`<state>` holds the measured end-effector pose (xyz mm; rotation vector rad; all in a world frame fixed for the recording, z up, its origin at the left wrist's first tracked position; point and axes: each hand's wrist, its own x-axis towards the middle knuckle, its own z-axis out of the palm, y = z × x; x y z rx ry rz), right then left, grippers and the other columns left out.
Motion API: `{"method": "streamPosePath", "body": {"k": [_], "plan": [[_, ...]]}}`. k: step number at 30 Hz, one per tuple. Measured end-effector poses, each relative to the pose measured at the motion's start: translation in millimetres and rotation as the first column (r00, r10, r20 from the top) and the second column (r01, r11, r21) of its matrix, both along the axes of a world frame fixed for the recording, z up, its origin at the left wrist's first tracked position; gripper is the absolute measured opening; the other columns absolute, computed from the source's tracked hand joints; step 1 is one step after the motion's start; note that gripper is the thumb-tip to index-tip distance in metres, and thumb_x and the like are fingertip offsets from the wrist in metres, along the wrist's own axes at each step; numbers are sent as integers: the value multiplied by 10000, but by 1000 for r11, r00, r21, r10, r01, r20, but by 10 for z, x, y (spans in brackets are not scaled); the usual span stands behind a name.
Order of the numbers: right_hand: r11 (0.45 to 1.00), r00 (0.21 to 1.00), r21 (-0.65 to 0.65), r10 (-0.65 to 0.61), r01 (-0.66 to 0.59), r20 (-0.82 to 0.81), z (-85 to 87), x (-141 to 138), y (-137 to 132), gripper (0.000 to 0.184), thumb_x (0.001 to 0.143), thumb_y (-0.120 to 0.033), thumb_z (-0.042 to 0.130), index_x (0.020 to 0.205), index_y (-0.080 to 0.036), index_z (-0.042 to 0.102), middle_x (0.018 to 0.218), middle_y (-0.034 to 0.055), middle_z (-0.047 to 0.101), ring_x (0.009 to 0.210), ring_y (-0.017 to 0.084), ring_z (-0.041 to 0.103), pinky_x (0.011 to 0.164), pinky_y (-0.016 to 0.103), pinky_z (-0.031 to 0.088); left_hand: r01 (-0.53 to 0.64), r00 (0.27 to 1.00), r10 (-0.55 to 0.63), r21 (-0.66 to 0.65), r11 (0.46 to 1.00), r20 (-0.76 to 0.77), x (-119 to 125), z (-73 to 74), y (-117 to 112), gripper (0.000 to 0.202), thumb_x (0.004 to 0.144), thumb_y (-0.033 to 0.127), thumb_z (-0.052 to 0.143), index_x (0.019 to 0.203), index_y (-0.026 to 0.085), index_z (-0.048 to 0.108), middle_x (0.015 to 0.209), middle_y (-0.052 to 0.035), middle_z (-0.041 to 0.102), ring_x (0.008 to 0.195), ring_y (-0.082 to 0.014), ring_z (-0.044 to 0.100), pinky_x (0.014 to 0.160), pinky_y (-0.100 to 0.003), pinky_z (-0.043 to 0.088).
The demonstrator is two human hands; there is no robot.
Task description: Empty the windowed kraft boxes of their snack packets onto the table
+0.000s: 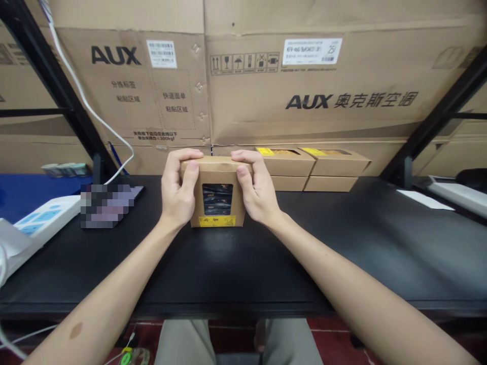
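Note:
A small brown cardboard box (198, 203) stands upright on the black table, its window facing me. Dark packets with small gold marks (217, 199) show through that window, and a yellow label (216, 221) runs along the bottom. My left hand (178, 187) grips the box's left side, thumb on the upper front corner and fingers over the top. On the opposite side my right hand (258, 187) mirrors this grip. The back of the box is hidden.
Several similar boxes (331, 165) are stacked behind to the right. A white power strip (41, 223) and a pixelated flat object (108, 205) lie left. Large AUX cartons (251, 116) stand behind, with black metal posts (437, 106) at both sides. A white cable (81, 96) hangs left.

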<state>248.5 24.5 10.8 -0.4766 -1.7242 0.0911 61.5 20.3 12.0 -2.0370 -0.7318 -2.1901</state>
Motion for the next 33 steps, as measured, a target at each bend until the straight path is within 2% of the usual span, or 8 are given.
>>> {"method": "streamPosePath", "body": {"k": [11, 24, 33], "plan": [[999, 1000, -28, -19, 20, 2, -5, 5, 10, 322, 1075, -535, 417, 1181, -267, 559, 1257, 87, 670, 1252, 201, 625, 1141, 450, 477, -123, 989, 119, -34, 992, -85, -12, 4, -35, 231, 1027, 461, 528, 1076, 272, 652, 1137, -43, 723, 1136, -226, 684, 1069, -420, 503], [999, 1000, -40, -17, 17, -4, -5, 18, 17, 315, 1073, -520, 444, 1161, -249, 576, 1270, 99, 681, 1254, 192, 637, 1140, 442, 482, -169, 975, 168, 4, 986, -142, -29, 7, -73, 196, 955, 340, 634, 1119, 235, 652, 1214, -83, 725, 1189, -249, 687, 1099, -437, 489], [997, 997, -8, -75, 76, 24, -11, 22, -14, 308, 1058, -523, 473, 1171, -257, 579, 1329, 119, 673, 1288, 220, 634, 1144, 470, 491, -216, 950, 232, 97, 972, -210, -20, -5, -98, 268, 922, 317, 649, 1184, 263, 647, 1300, -99, 682, 1267, -294, 637, 1129, -510, 466]]}}
